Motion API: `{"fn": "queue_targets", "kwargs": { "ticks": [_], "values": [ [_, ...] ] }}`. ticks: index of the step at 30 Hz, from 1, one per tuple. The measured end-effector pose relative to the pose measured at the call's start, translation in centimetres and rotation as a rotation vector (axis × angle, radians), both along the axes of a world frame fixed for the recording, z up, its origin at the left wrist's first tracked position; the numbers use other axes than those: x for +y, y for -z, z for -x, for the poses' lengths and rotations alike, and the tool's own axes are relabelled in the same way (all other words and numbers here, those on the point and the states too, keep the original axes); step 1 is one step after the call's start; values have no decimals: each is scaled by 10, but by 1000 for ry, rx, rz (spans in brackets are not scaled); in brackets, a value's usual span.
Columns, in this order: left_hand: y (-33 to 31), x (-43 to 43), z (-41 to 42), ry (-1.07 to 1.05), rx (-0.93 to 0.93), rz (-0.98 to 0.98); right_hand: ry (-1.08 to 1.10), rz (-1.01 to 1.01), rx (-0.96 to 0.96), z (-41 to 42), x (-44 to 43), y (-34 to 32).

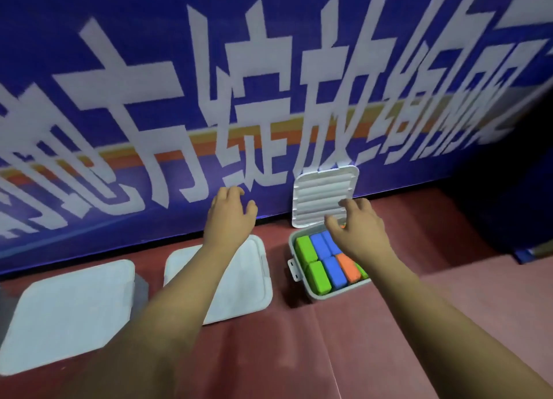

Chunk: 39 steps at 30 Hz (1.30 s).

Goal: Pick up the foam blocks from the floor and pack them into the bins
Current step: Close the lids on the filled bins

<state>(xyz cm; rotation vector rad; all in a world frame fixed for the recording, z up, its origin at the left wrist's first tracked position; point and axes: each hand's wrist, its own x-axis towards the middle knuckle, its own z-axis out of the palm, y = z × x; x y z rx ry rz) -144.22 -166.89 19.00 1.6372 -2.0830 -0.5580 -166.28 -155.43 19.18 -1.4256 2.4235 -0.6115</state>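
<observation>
Your left hand (229, 219) and right hand (356, 234) are spread, empty; centre right, press the ribbed white lid (323, 189) squarely onto the white plastic bin (335, 294) of coloured foam blocks (318, 279).

A blue banner (45, 24) with big white characters (119, 87) and an orange-yellow stripe (185, 155) stood behind a dark red floor (344, 353); the right corner (508, 204) looked dim, perhaps shadowed.
</observation>
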Motion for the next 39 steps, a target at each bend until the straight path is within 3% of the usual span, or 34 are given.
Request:
{"fn": "queue_targets", "kwargs": {
  "ticks": [7,13,31,39],
  "values": [
    [16,45,157,14,12,-5,-59,-66,39,146,38,-6],
    [34,40,237,29,-1,-62,-80,-112,27,228,21,8],
    [203,-246,413,33,-92,-282,-57,-339,-86,393,-235,165],
    [335,-355,460,49,-227,-315,-245,-348,-69,440,-369,310]
  ]
}}
